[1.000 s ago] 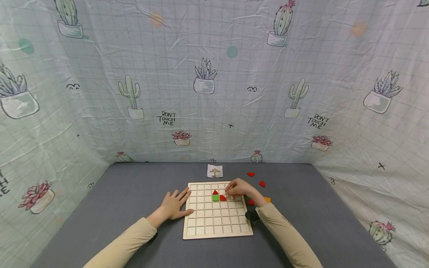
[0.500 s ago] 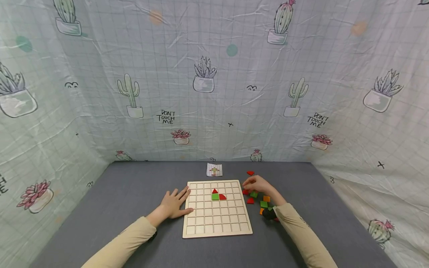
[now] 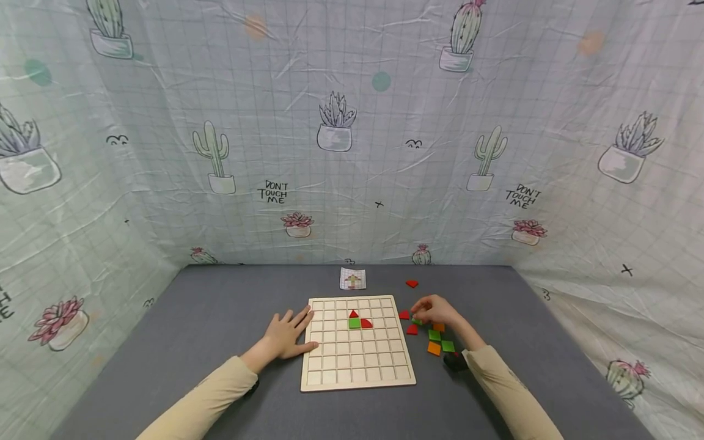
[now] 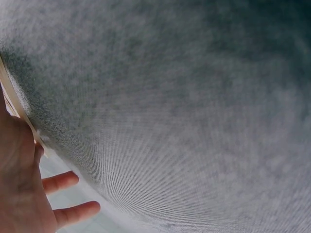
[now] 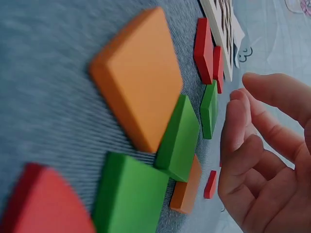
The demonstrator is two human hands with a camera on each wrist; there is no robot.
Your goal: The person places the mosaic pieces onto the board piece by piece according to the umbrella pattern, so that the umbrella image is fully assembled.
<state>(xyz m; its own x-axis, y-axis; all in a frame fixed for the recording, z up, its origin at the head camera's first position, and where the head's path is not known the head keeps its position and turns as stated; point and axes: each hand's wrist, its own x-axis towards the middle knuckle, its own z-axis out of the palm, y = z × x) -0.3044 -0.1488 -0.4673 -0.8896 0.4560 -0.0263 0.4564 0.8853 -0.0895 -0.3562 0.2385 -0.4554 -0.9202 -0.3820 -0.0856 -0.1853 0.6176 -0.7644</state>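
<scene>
In the head view a pale wooden grid board (image 3: 357, 357) lies on the table. On it sit a red triangle (image 3: 354, 314), a green square (image 3: 354, 323) and a red quarter-round piece (image 3: 366, 324). My left hand (image 3: 284, 337) rests with spread fingers at the board's left edge. To the board's right, my right hand (image 3: 437, 310) hovers over loose pieces, close to a green square (image 5: 208, 110). The right wrist view shows its fingers bent, the thumb apart from them, and nothing visibly held. Part of the pile is hidden under this hand.
Beside the right hand lie more blocks: orange (image 5: 141, 80), green (image 5: 131, 194) and red (image 5: 203, 51). A red piece (image 3: 412, 283) sits farther back. Behind the board is a small pattern card (image 3: 352, 279). A cactus-print curtain (image 3: 357, 183) surrounds the grey table (image 3: 242, 305).
My right hand has moved from over the board rightward to the loose pieces, uncovering several of them. The left hand has stayed in place.
</scene>
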